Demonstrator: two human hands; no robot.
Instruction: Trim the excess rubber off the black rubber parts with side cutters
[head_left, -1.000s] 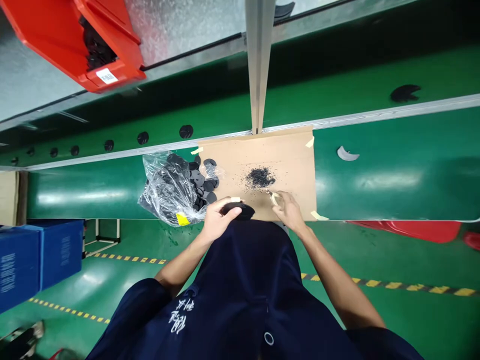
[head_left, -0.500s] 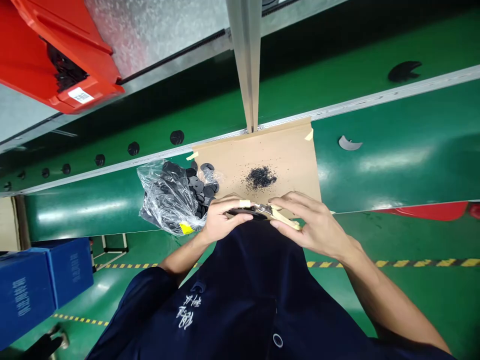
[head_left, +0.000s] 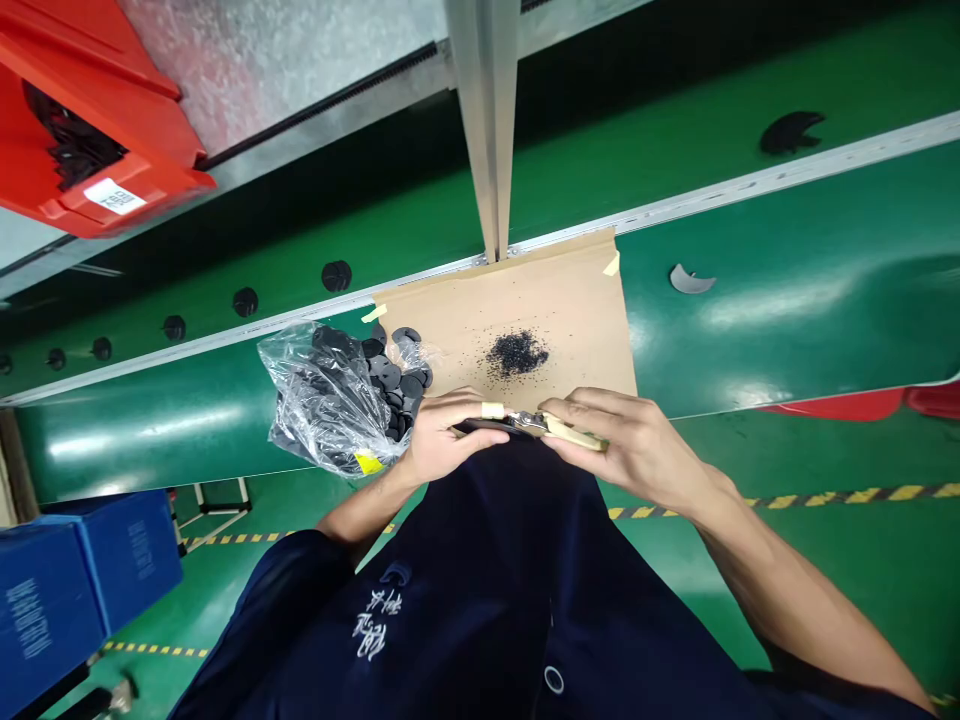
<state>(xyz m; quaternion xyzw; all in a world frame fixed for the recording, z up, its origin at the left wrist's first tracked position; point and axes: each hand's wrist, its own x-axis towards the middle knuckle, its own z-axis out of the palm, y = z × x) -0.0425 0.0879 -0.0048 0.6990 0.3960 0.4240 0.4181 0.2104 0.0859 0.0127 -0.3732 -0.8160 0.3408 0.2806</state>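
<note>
Pinched between thumb and fingers, a thin black disc-like part (head_left: 487,427) is held nearly edge-on in my left hand (head_left: 444,432), which has pale tape round one finger. My right hand (head_left: 630,435) is closed on yellow-handled nippers (head_left: 529,423), whose metal jaws meet the part's right edge. Whether the jaws are biting is too small to tell. Beyond the hands, a heap of black scraps (head_left: 517,353) lies on a brown paper sheet (head_left: 589,290). Left of it, loose black discs (head_left: 386,374) spill from a clear plastic bag (head_left: 315,410).
A metal post (head_left: 487,130) rises behind the sheet. Black parts (head_left: 336,276) sit along the green belt (head_left: 405,215) at the back. A grey crescent piece (head_left: 691,280) lies to the right. A red bin (head_left: 157,185) is upper left; blue boxes (head_left: 127,550) stand lower left.
The nippers have turned slightly, and the held part now looks more edge-on. The view has shifted a little, moving the background left. Both hands keep their hold.
</note>
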